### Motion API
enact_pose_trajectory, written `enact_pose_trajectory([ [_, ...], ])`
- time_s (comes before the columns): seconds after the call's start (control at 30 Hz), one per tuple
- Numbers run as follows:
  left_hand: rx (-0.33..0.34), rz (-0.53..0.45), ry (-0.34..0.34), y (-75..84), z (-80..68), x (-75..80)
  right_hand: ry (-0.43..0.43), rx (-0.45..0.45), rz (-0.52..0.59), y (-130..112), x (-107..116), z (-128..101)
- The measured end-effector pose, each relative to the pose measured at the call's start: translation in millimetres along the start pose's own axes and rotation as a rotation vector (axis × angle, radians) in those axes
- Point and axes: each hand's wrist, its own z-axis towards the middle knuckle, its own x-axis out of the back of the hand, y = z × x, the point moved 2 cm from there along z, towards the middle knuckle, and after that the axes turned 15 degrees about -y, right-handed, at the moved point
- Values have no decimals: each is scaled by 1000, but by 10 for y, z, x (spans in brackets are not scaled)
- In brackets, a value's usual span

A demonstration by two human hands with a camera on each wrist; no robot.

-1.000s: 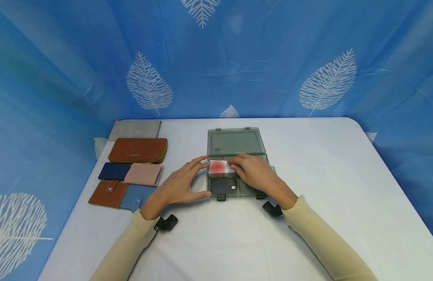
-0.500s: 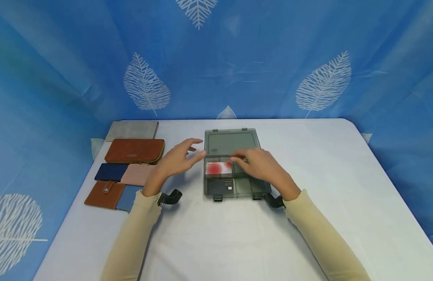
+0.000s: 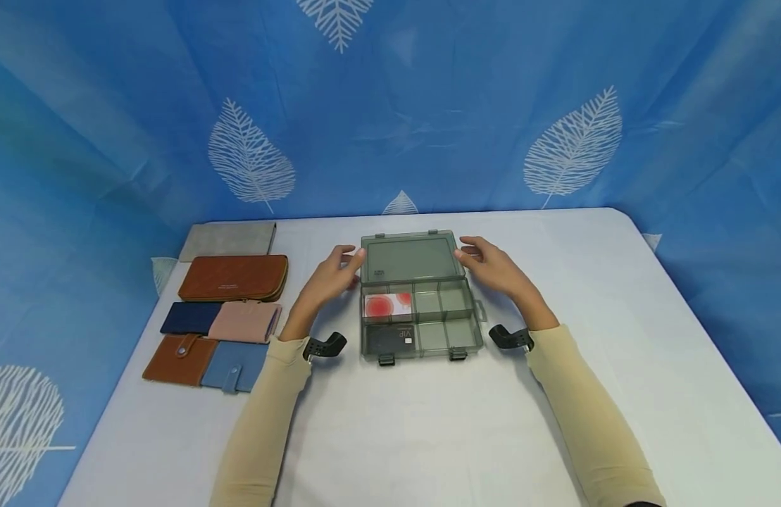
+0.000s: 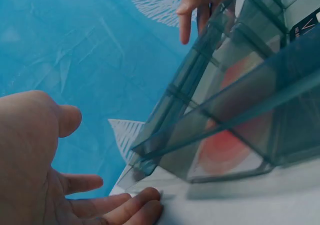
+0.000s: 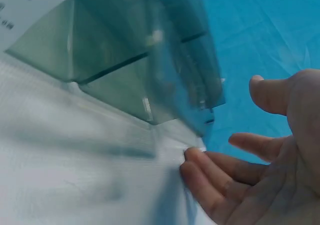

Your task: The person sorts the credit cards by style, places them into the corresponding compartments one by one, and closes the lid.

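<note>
Both forearms, in cream sleeves, reach forward over the white cloth-covered table point(image 3: 555, 282) and angle inward toward a smoky grey, see-through plastic organiser box point(image 3: 419, 324) that sits open at the middle of the table. The left hand point(image 3: 329, 278) hovers at the left edge of the box's flat lid point(image 3: 410, 257), palm turned inward, fingers relaxed and slightly spread, gripping nothing; in the left wrist view its fingertips point(image 4: 145, 200) lie by the tabletop just beside the lid's corner. The right hand point(image 3: 491, 266) mirrors it at the lid's right edge, fingers loose and open, holding nothing; whether either hand actually touches the plastic cannot be told. A black wrist mount shows at each cuff.

The box is rectangular and hard-walled, split by thin ribs into small square and oblong compartments, with two latches on its near edge. The lid lies folded back flat on the far side. In the far left compartment lies a glossy white card with red circles point(image 3: 387, 305); in the near left one, a dark card marked VIP point(image 3: 390, 338).

On the left of the table lies a row of soft wallets: a grey suede-like one point(image 3: 228, 240) farthest, a long brown zip wallet point(image 3: 234, 277), a navy one point(image 3: 190, 317), a pink one point(image 3: 244, 322), a brown snap wallet point(image 3: 177, 349) and a blue snap wallet point(image 3: 234, 367). A blue leaf-print curtain point(image 3: 390, 105) hangs behind.
</note>
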Motion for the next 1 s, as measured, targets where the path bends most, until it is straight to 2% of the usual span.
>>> enact_pose_trajectory([
  [0.27, -24, -7, 25, 44, -9, -51, -68, 14, 143, -41, -17, 20],
  [0.43, -79, -69, 47, 94, -33, -16, -27, 10, 230, -77, 21, 15],
  [0.6, -158, -111, 117, 169, -83, 44, 46, 60, 279, -119, 88, -10],
  [0.73, -253, -100, 150, 270, -120, 100, 103, 109, 273, -153, 169, -64],
  [0.87, -362, -62, 149, 392, -175, 138, 130, 157, 189, -213, 253, -172],
  [1.0, -456, -19, 141, 532, -329, 142, 132, 257, 108, -310, 289, -326],
])
